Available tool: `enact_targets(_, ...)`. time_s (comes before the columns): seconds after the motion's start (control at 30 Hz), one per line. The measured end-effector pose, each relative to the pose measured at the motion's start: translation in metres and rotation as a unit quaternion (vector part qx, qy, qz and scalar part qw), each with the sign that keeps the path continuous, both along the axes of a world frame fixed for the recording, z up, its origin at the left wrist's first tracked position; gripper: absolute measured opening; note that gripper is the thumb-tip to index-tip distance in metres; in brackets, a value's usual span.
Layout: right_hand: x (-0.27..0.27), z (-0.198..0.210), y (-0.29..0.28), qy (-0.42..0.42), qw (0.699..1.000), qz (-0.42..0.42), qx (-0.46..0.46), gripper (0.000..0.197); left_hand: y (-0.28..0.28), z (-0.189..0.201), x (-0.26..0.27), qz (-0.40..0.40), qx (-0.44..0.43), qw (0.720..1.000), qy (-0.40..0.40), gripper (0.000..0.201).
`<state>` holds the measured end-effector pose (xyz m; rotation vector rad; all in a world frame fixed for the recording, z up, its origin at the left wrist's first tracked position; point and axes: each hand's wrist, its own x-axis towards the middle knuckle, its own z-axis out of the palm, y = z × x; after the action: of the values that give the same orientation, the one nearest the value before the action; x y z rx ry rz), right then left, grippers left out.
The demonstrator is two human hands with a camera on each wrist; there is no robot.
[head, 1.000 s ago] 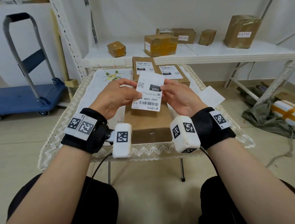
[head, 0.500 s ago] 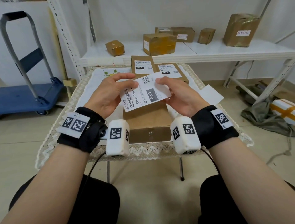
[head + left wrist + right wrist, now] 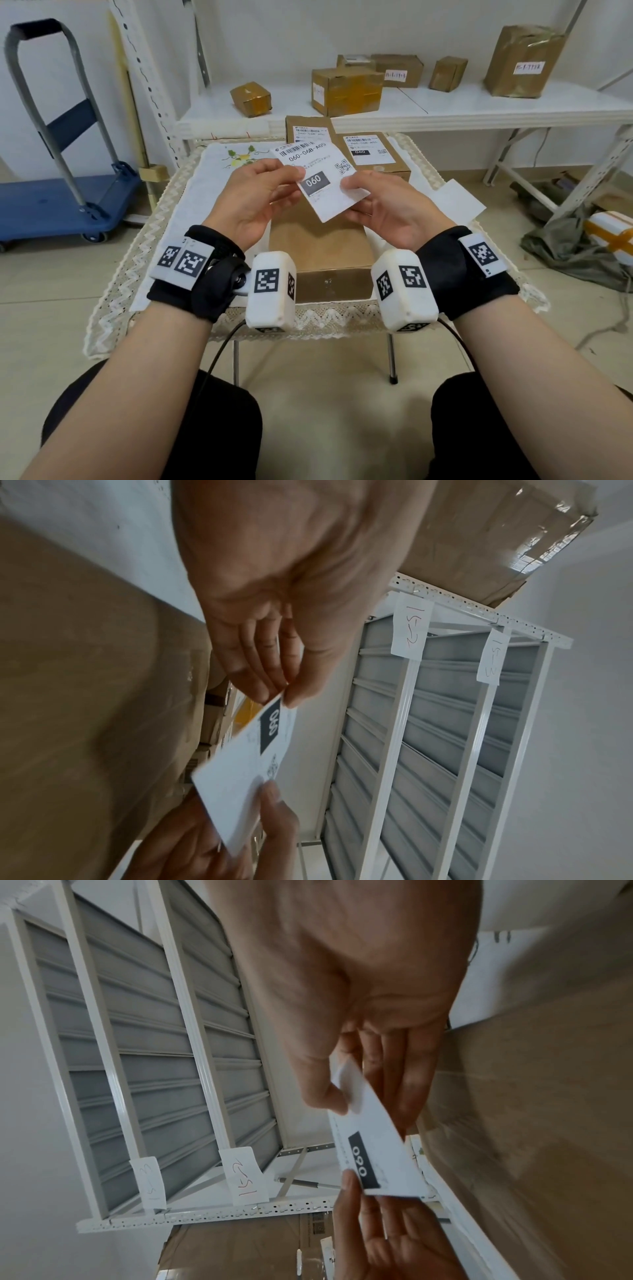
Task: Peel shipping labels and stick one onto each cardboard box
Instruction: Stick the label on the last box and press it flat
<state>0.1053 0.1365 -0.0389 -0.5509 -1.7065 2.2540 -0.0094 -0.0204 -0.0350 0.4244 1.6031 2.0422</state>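
Observation:
A white shipping label [image 3: 318,178] printed "060" is held in the air above a plain brown cardboard box [image 3: 320,246] at the table's front. My left hand [image 3: 253,198] pinches the label's left edge between thumb and fingers. My right hand [image 3: 380,209] pinches its lower right corner. The left wrist view shows the label [image 3: 246,767] pinched by the left hand [image 3: 284,696], and the right wrist view shows the label [image 3: 369,1148] pinched by the right hand [image 3: 346,1096]. Two labelled boxes [image 3: 373,154] lie behind on the table.
The small table [image 3: 164,219] carries a lace-edged cloth. A white backing sheet [image 3: 459,202] lies at its right edge. A white shelf [image 3: 445,106] behind holds several taped boxes. A blue hand trolley [image 3: 58,192] stands left; a cloth heap [image 3: 568,246] lies right.
Both hands have turned the label clockwise from upside down, so its barcode end now points away from me. The box below has not moved.

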Motion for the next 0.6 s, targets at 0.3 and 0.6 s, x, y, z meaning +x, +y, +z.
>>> enact_targets(0.3, 0.0011, 0.0009, -0.0001, -0.037, 0.998, -0.030, 0.042, 0.007, -0.0067, 0.0029, -0.0058, -0.007, -0.045, 0.999, -0.003, 0.012)
enact_targets(0.6, 0.0007, -0.0005, -0.0010, -0.029, 0.998, -0.022, 0.047, 0.017, -0.0095, 0.0026, -0.0041, -0.005, -0.082, 0.997, 0.013, 0.014)
